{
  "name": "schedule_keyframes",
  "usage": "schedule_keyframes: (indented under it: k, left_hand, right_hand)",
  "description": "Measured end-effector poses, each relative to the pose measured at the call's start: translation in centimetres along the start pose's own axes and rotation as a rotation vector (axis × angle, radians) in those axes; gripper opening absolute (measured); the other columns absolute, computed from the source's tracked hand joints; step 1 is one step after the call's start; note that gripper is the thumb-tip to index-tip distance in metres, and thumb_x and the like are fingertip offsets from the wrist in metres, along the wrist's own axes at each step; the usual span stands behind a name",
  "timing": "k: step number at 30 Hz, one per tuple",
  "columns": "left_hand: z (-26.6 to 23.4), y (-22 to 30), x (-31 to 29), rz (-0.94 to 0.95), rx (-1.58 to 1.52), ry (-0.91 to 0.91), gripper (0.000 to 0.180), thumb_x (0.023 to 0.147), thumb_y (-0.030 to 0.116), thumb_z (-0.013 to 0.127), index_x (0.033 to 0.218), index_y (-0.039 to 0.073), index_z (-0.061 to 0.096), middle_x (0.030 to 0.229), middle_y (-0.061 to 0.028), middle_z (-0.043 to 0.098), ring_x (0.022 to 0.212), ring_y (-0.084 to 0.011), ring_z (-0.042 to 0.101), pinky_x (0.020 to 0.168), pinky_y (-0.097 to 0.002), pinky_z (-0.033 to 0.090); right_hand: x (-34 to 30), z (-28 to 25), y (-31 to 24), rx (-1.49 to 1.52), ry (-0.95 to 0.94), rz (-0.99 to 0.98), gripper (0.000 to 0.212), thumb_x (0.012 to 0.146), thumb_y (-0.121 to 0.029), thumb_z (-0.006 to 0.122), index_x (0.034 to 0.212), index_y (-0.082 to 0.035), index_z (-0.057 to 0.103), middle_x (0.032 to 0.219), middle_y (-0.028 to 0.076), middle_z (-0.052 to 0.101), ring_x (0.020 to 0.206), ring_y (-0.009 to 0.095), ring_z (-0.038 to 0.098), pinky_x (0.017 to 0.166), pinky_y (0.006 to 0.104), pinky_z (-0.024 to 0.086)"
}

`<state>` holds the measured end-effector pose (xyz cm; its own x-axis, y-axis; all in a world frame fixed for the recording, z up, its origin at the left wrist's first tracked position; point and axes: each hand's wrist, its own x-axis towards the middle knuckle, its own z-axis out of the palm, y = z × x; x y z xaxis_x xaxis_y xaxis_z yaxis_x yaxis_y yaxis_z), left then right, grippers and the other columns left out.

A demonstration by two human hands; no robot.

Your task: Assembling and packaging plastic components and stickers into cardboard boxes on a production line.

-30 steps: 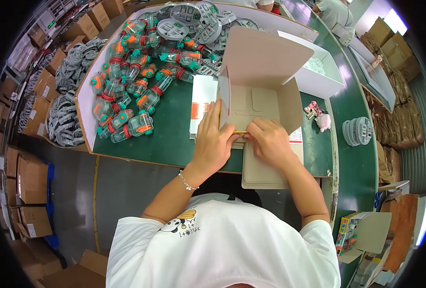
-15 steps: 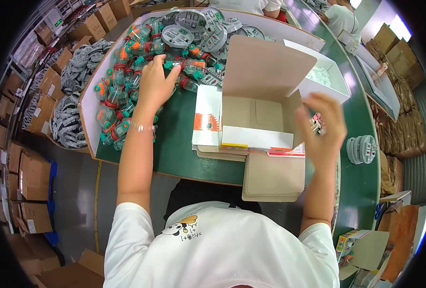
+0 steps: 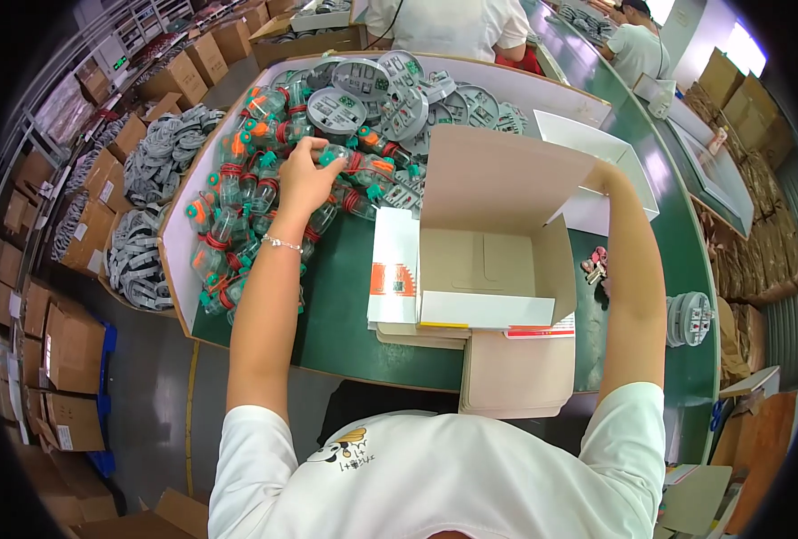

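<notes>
My left hand (image 3: 309, 180) is at the bottle pile, thumb and fingers closed round the teal-capped end of a small clear plastic bottle (image 3: 361, 163) with a red cord. Other such bottles (image 3: 224, 225), with orange and teal parts, lie heaped around it. On the right, my right hand (image 3: 604, 177) reaches down into an open white box (image 3: 637, 175); its fingers are hidden behind the raised flap of an open carton (image 3: 489, 256). That carton, brown inside and white outside, stands in front of me, and its visible inside holds nothing.
Round grey discs (image 3: 363, 79) with printed faces are piled at the far side. Flat cartons (image 3: 515, 373) lie at the table's near edge. Small pink items (image 3: 596, 265) and stacked grey discs (image 3: 689, 319) are to the right. Two people sit farther off.
My right hand has moved from beside the carton, forward into the white box. The left fingers have closed on the bottle's capped end. The whole view has shifted slightly.
</notes>
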<state>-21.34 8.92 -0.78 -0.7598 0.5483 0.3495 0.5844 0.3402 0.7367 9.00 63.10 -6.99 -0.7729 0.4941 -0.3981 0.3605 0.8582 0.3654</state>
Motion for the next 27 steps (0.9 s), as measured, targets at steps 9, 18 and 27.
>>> schedule_keyframes:
  k: [9, 18, 27]
  left_hand:
    - [-2.2, -2.4, -1.2, 0.114, 0.284, -0.031, 0.049, 0.081, 0.030, 0.078, 0.116, -0.001, 0.063, 0.108, -0.0213, 0.069, 0.098, -0.0342, 0.068, 0.086, -0.0419, 0.053]
    - [-8.0, 6.0, -10.8, 0.200, -0.237, -0.199, 0.043, 0.093, 0.014, 0.067, 0.131, -0.002, 0.055, 0.122, -0.0139, 0.062, 0.108, -0.0209, 0.060, 0.093, -0.0350, 0.049]
    - [-6.7, 14.8, -16.9, 0.825, -0.597, -0.829, 0.056, 0.076, 0.028, 0.085, 0.116, -0.004, 0.063, 0.104, -0.0180, 0.070, 0.093, -0.0281, 0.067, 0.083, -0.0355, 0.052]
  right_hand:
    - [-15.3, -8.8, -6.3, 0.903, 0.979, 0.240, 0.037, 0.082, -0.033, 0.074, 0.116, -0.019, 0.073, 0.113, 0.014, 0.071, 0.099, 0.029, 0.069, 0.090, 0.0381, 0.052]
    - [-42.6, 9.3, 0.8, 0.363, 1.597, 1.452, 0.043, 0.083, -0.037, 0.075, 0.110, -0.003, 0.072, 0.107, 0.014, 0.069, 0.099, 0.024, 0.065, 0.088, 0.0348, 0.050]
    - [-46.8, 16.9, -5.8, 2.046, 0.972, 1.192, 0.069, 0.084, -0.060, 0.066, 0.126, -0.006, 0.065, 0.123, 0.005, 0.065, 0.119, 0.020, 0.053, 0.103, 0.0313, 0.035]
